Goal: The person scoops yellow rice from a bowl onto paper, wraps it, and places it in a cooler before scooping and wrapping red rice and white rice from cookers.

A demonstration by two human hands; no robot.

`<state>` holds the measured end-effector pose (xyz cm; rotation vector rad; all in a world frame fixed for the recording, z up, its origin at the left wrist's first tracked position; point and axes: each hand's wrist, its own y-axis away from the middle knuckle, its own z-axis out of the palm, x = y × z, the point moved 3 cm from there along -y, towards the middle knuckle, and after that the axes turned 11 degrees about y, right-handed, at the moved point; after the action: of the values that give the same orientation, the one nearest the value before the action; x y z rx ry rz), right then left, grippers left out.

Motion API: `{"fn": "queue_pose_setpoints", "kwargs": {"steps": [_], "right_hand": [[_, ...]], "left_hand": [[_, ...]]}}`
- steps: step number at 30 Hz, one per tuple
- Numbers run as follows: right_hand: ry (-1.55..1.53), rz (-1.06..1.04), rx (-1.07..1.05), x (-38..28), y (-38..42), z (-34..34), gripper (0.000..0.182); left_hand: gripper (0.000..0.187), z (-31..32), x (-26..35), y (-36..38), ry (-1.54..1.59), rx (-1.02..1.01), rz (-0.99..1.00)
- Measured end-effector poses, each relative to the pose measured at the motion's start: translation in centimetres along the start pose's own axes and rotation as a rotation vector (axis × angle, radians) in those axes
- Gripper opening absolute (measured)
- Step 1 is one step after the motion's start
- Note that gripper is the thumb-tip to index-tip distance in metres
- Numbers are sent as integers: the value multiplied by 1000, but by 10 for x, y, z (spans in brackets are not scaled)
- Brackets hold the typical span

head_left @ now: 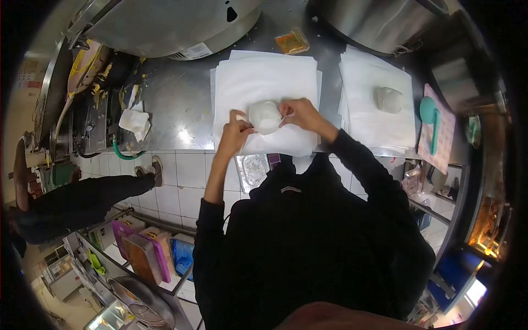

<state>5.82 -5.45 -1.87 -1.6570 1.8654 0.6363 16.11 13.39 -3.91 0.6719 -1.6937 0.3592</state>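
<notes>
A rounded white bundle (265,116), which looks wrapped in thin white paper, sits on a stack of white paper sheets (267,71) on the metal counter. My left hand (235,132) is at the bundle's left side, fingers closed in a pinch on the edge of its wrapping. On the other side, my right hand (300,114) pinches a corner of the same wrapping. What lies inside the bundle is hidden. A second paper stack (377,124) is to the right, with a smaller pale, squarish packet (389,100) on it.
Large metal pots (181,27) stand at the back. An amber packet (292,42) lies behind the sheets. A turquoise scoop-like tool (433,124) rests on a pink sheet (448,137) at right. Crumpled white paper (135,122) is at left. Another person (82,201) stands farther left.
</notes>
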Motion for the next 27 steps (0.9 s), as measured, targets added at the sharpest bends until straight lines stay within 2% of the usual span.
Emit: {"fn": "queue_pose_setpoints", "kwargs": {"steps": [1, 2, 5, 7, 9, 10, 13, 14, 17, 19, 21, 23, 24, 25, 27], "right_hand": [[-139, 158, -106, 2, -8, -3, 34], [-143, 126, -152, 4, -17, -3, 37], [-101, -3, -278, 8, -31, -2, 40], [2, -132, -356, 7, -32, -2, 36], [195, -275, -125, -2, -18, -8, 27], [293, -343, -14, -12, -6, -11, 23], [523, -648, 222, -46, 14, -16, 12], [612, -690, 244, -56, 20, -11, 9], [758, -694, 218, -70, 27, 1, 10], [793, -673, 216, -78, 27, 8, 10], [811, -653, 312, -82, 25, 19, 6], [786, -655, 264, -88, 21, 25, 7], [763, -667, 225, -91, 16, 25, 8], [739, -680, 188, -98, 13, 17, 8], [472, -596, -104, -97, 2, -8, 21]], "left_hand": [[38, -2, 16, -5, 29, -36, -89], [44, -2, 23, -9, 57, -74, -176], [59, -7, 22, -21, -152, -257, -25], [54, -4, 36, -17, -131, -276, 106], [53, -2, 40, -8, -215, -299, 279], [45, 4, 46, -1, -156, -197, 182], [37, 7, 53, -1, -579, -263, 646], [28, 9, 57, -1, -611, -142, 750], [33, 14, 55, 5, -339, 142, 611], [48, 6, 33, 19, 53, 111, -188], [69, 0, 28, 40, 414, -28, -175], [86, 19, 54, 50, 61, -151, -92], [83, 32, 75, 52, -313, -111, 216], [70, 37, 64, 47, -345, -95, 141], [62, 40, 60, 42, -230, -45, -15]]}}
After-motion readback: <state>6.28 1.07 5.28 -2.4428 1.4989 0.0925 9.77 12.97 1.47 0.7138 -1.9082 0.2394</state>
